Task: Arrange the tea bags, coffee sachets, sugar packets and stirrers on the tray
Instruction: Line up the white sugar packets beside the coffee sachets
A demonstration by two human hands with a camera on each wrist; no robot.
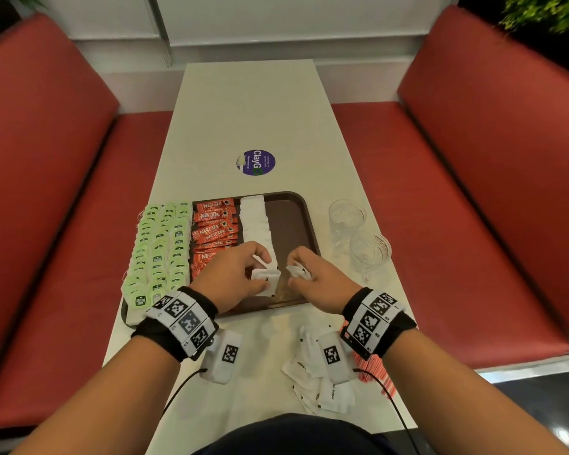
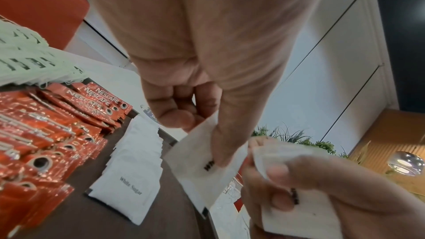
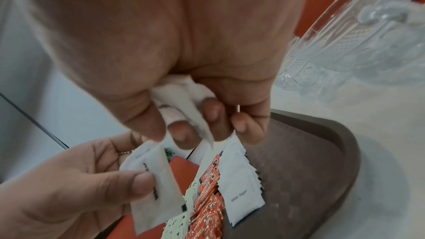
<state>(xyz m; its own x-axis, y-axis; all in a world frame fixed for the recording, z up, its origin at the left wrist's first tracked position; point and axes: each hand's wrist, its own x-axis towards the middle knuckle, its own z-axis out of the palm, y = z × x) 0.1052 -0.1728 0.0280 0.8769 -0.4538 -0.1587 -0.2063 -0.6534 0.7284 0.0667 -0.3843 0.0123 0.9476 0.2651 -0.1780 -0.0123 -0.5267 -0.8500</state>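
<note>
A brown tray (image 1: 291, 224) holds rows of green tea bags (image 1: 160, 244), red coffee sachets (image 1: 214, 229) and white sugar packets (image 1: 255, 221). Over the near end of the sugar row, my left hand (image 1: 260, 274) pinches one white sugar packet (image 2: 207, 170) between thumb and fingers. Just to its right, my right hand (image 1: 296, 267) grips a small bunch of sugar packets (image 3: 184, 114) in curled fingers. The nearest packet laid in the row (image 2: 124, 192) reads "White Sugar". Loose sugar packets (image 1: 319, 376) and red stirrers (image 1: 373, 372) lie on the table near me, partly hidden under my right wrist.
Two clear cut glasses (image 1: 347, 215) (image 1: 370, 252) stand on the white table (image 1: 250, 110) just right of the tray. A round purple sticker (image 1: 256, 162) lies beyond the tray. Red bench seats (image 1: 457, 208) flank the table. The tray's right part (image 3: 299, 170) is bare.
</note>
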